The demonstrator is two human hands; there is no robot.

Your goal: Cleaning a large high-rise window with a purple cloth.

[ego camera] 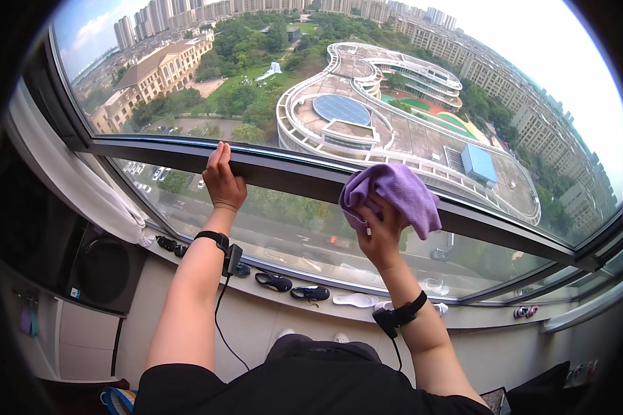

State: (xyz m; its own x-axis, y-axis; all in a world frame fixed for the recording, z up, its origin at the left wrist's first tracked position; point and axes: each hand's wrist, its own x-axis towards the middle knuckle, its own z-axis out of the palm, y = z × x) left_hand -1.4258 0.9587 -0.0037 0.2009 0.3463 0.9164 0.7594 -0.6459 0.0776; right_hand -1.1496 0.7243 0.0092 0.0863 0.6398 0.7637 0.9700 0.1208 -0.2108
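Note:
My right hand [381, 233] grips a bunched purple cloth [405, 194], held against the dark horizontal window rail [290, 171]. Folds of the cloth hide some of the fingers. Farther left, my left hand [224, 181] rests on the same rail, its fingers stretched up to the rail's top edge and nothing visible in its grasp. Above the rail is a large glass pane [270, 104], and a lower pane [290, 218] lies beneath it. Each forearm wears a black strap with a small device and a cable.
Several shoes [310, 293] line the ledge [353, 314] below the window. A white curtain [78, 171] hangs at left, near a dark front-loading appliance [101, 264] and a light cabinet [85, 332]. Small colourful shoes [526, 312] sit farther right. Buildings and trees show outside.

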